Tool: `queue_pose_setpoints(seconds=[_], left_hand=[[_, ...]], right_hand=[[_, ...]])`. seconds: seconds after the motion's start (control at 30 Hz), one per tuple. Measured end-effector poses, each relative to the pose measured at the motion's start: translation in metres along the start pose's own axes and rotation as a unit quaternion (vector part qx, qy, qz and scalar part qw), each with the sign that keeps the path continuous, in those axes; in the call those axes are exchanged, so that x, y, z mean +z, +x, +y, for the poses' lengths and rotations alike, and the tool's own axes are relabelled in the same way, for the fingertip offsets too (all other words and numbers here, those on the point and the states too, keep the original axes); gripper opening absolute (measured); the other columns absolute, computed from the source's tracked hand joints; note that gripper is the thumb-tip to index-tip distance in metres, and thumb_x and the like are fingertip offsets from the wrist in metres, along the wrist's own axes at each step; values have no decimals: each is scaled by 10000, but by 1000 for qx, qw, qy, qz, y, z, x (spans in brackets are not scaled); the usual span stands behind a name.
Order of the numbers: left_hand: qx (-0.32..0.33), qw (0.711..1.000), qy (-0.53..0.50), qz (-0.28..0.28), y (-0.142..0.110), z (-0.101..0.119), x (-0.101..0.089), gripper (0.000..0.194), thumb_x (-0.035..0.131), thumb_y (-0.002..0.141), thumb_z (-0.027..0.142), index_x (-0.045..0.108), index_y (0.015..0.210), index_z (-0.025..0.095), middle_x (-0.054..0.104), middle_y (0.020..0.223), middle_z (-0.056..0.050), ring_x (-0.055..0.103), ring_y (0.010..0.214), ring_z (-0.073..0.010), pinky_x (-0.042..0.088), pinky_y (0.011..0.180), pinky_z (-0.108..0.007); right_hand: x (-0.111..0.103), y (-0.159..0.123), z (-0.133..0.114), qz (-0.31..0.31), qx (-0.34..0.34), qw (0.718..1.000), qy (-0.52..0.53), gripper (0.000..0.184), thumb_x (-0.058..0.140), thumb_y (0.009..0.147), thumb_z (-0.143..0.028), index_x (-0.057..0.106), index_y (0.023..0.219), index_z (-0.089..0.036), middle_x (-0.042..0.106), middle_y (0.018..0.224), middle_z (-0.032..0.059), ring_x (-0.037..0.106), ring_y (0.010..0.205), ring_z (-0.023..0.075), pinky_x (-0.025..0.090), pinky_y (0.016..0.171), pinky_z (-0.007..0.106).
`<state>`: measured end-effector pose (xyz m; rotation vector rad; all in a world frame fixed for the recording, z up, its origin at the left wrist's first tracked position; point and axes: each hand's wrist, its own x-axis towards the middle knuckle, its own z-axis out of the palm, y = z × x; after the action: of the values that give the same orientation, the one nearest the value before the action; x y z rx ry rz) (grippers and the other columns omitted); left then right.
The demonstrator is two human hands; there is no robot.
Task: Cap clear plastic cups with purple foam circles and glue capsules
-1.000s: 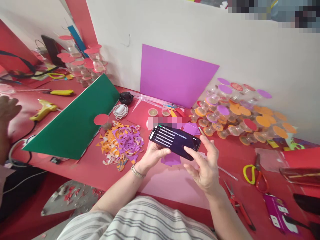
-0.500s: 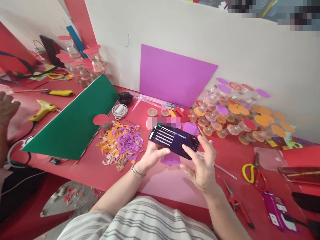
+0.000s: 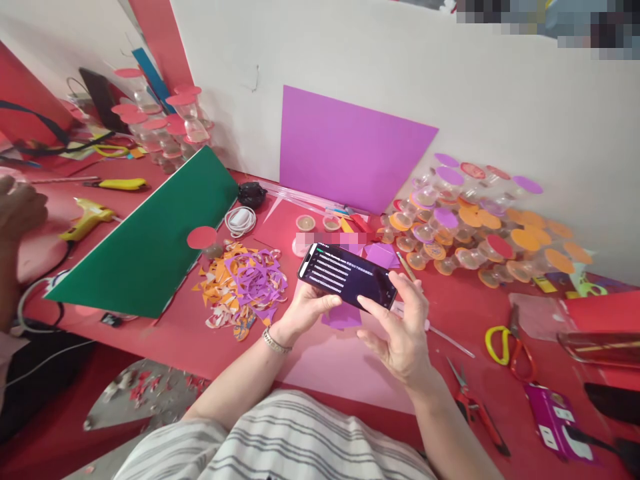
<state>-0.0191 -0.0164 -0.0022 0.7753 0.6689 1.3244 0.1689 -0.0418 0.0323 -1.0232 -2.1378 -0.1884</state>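
A black smartphone (image 3: 345,277) lies sideways in my left hand (image 3: 313,303), its screen showing rows of white text. The left thumb rests along the phone's lower edge, and the other fingers are hidden behind it. My right hand (image 3: 400,323) is at the phone's right end with fingers apart; its index fingertip is at the screen's lower part. Under the phone lie purple paper pieces (image 3: 343,316) and a pink sheet (image 3: 345,373). To the left is a heap of orange and purple paper scraps (image 3: 245,283).
A green board (image 3: 150,233) leans at the left, near a yellow glue gun (image 3: 87,220) and another person's hand (image 3: 20,207). Clear hourglass-shaped pieces with coloured discs (image 3: 480,217) crowd the right. Scissors (image 3: 510,343) and red-handled snips (image 3: 477,407) lie at the right.
The text on the phone screen has scrolled. My right index fingertip has shifted slightly left and up on the screen. The other person's hand has moved a little to the right.
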Motion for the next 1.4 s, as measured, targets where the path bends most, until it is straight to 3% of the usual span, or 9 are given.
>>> queue_pose_setpoints(seconds=[0.4,0.7,0.93,1.4], left_hand=[[-11,1000,4,-19,0,-7,-6,516,942,608,482,757,976,171,790,987,-54,702,876,-200,560,877,-350],[-21,999,-2,-31,0,-8,-8,478,935,629,470,774,975,182,803,980,-49,720,889,-206,563,898,-358],[-25,999,1,-27,0,-9,-9,485,935,632,467,772,981,173,805,984,-56,722,890,-210,562,875,-344],[-36,999,2,-24,0,-9,-10,504,941,614,472,766,979,171,806,991,-67,733,913,-235,562,891,-361]], right_hand=[[-3,1,-1,4,-1,1000,25,445,456,1012,-567,748,1109,-246,377,1573,86,429,1424,345,297,1236,582],[-1,0,3,14,23,1000,-3,498,457,989,-631,678,1271,-285,402,1532,113,431,1417,377,305,1208,637],[-1,1,1,16,15,1000,4,465,453,1008,-585,693,1233,-256,348,1588,88,408,1442,348,288,1234,578],[-4,0,8,33,35,999,5,543,436,1003,-611,606,1378,-257,419,1532,149,478,1377,374,346,1185,630]])
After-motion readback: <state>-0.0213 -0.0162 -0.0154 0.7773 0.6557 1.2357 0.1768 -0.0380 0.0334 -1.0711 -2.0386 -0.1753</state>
